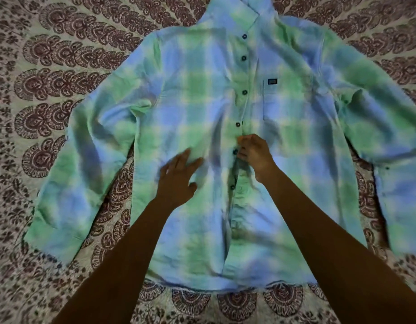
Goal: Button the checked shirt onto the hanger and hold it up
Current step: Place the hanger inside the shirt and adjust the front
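A green, blue and white checked shirt (295,141) lies flat, front up, sleeves spread, collar at the top. Dark buttons run down its middle; the upper ones look fastened, and the placket gapes below my hands. My right hand (254,155) pinches the placket edge beside a dark button (235,151) at mid-chest. My left hand (179,176) lies on the left front panel with fingers straight, pressing the cloth. No hanger shows; the collar area runs out of the top of the frame.
The shirt rests on a bedspread (50,66) printed with maroon paisley and fan shapes on a pale ground. A chest pocket with a small dark label (272,81) sits on the right front. The sleeves reach both sides of the view.
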Demonstrator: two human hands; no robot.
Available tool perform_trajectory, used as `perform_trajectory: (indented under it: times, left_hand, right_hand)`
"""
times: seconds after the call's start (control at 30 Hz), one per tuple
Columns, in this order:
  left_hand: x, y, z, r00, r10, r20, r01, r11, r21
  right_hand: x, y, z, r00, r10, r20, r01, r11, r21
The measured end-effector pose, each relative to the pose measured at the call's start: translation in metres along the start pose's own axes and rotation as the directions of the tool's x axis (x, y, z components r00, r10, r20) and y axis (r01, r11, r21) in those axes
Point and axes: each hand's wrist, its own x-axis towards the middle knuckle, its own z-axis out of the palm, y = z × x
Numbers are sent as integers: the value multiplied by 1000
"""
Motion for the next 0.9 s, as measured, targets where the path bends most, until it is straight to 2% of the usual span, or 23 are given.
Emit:
perform_trajectory:
  times: [0.03,0.1,0.2,0.27,0.3,0.33,0.4,0.43,0.47,0.53,0.6,0.7,0.77,0.9]
  left_hand:
    - [-2,0,2,1000,-8,18,8,1000,1]
    - [-2,0,5,999,-1,39,0,1000,20]
    - [-2,-2,8,998,-7,59,6,1000,17]
    - [-2,-1,7,1000,-8,23,9,999,-31]
    - [-7,1,6,1000,-13,-12,11,996,-84]
    - [-12,4,5,997,-19,-73,7,987,-163]
    - [-30,12,8,980,-15,-197,-53,940,-336]
    - [-39,17,11,978,-8,-209,-77,914,-398]
    - [-50,23,16,984,4,-176,-80,900,-428]
    - [-69,34,29,996,46,-77,-76,887,-455]
    - [-85,43,46,997,74,-8,-71,905,-419]
    - [-105,49,73,993,119,-17,-120,972,-201]
    - [-115,51,77,994,109,6,-107,985,-138]
    - [-140,54,82,981,165,99,-157,984,-82]
  right_hand:
    - [-6,1,1,999,41,16,-41,998,41]
    - [-18,5,3,996,31,87,-30,999,-16]
    - [-36,28,0,979,8,203,43,968,-248]
    - [-43,45,-6,967,55,250,82,858,-507]
    - [-48,55,-10,976,45,214,95,796,-598]
    - [-52,61,-14,989,0,148,93,776,-624]
    - [-64,69,-20,995,-94,-19,68,827,-558]
    - [-69,71,-21,989,-138,-60,89,855,-511]
    - [-75,75,-21,985,-168,-44,126,868,-480]
    - [-86,80,-17,981,-178,83,195,856,-479]
    - [-92,86,-18,971,-163,175,237,765,-598]
    - [-100,99,-32,962,-245,119,230,494,-838]
    - [-105,104,-41,964,-261,49,180,506,-844]
    - [-123,121,-52,969,-213,127,234,608,-759]
